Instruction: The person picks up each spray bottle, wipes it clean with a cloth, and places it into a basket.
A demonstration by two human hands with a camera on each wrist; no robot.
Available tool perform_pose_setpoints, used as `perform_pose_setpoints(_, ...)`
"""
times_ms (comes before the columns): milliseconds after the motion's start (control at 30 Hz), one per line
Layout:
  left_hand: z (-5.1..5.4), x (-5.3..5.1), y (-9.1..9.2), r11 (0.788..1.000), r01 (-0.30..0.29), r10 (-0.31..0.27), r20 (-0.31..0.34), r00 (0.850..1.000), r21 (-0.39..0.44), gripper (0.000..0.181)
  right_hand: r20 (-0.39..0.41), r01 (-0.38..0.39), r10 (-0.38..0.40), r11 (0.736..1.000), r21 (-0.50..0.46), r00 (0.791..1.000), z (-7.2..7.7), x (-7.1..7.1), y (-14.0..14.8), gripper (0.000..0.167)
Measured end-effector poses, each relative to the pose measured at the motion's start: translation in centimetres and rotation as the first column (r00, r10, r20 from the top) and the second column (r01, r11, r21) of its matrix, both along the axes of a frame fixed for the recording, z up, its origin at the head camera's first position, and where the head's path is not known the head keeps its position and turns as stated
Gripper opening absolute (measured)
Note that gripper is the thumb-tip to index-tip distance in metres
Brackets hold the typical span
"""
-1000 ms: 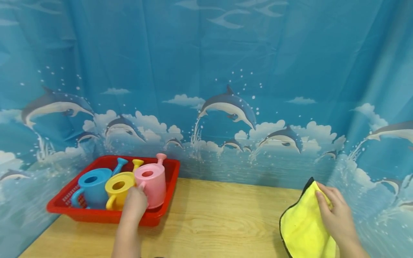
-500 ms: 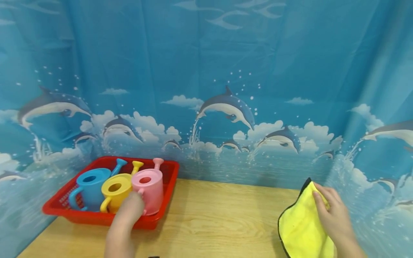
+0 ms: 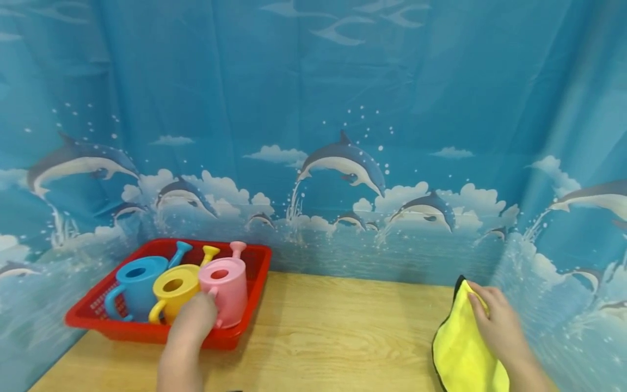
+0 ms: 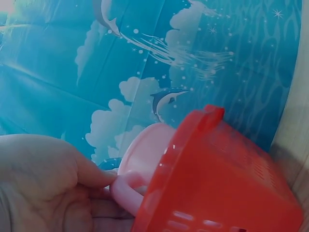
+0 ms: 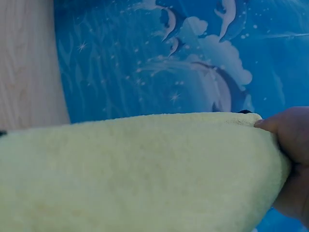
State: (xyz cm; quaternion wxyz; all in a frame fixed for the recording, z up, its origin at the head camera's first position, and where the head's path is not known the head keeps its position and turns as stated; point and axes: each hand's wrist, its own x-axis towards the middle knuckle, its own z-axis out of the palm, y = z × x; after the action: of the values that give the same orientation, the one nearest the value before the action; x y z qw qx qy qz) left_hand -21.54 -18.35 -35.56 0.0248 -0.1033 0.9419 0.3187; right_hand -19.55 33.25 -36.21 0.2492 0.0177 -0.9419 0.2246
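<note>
In the head view, a pink toy watering can (image 3: 234,296) stands at the right end of a red plastic basket (image 3: 122,333). My left hand (image 3: 193,321) grips its handle (image 4: 126,194); in the left wrist view the thumb lies on the handle with fingers behind it. Beside it in the basket sit a yellow watering can (image 3: 182,296) and a blue watering can (image 3: 147,294). At the right, my right hand (image 3: 501,324) pinches a yellow cloth (image 3: 465,343) with dark edging by its top corner. The cloth hangs down and fills much of the right wrist view.
A light wooden table (image 3: 333,326) spans between the basket and the cloth. Behind and at both sides hangs a blue curtain (image 3: 313,81) printed with dolphins; the basket stands close to it.
The pink watering can has come down a little into the basket, with my left hand on its handle. The cloth's top corner has shifted slightly left and down with my right hand.
</note>
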Motion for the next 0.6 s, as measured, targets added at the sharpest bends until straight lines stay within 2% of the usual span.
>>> perform_pose_setpoints(100,0.1,0.0,-0.1,0.999,-0.025,0.023,0.053,0.998,0.026,0.047,0.073,-0.012,0.012,1.000,0.006,0.997,-0.5,-0.7,0.5,0.037)
perform_pose_setpoints(200,0.2,0.0,-0.2,0.997,-0.040,0.035,0.080,0.996,0.060,0.052,0.148,-0.022,0.023,1.000,-0.010,0.989,-1.2,-1.2,1.0,0.040)
perform_pose_setpoints(267,0.2,0.0,-0.3,0.999,-0.028,0.025,0.060,0.998,0.042,0.053,0.215,-0.026,0.029,1.000,-0.015,0.976,-1.6,-1.6,1.3,0.042)
perform_pose_setpoints(333,0.3,0.0,-0.4,0.999,-0.027,0.025,0.049,0.998,0.037,0.053,0.250,-0.037,0.034,0.999,0.007,0.968,-2.0,-1.9,1.5,0.042)
perform_pose_setpoints(467,0.5,0.3,-0.6,1.000,-0.016,0.015,0.057,0.998,0.018,0.049,0.239,-0.076,0.061,0.995,0.056,0.969,-3.1,-2.3,1.8,0.039)
perform_pose_setpoints(600,0.6,0.6,-0.9,1.000,-0.006,0.004,0.091,0.996,0.015,0.046,0.217,-0.101,0.089,0.994,0.047,0.972,-4.4,-2.6,2.0,0.037)
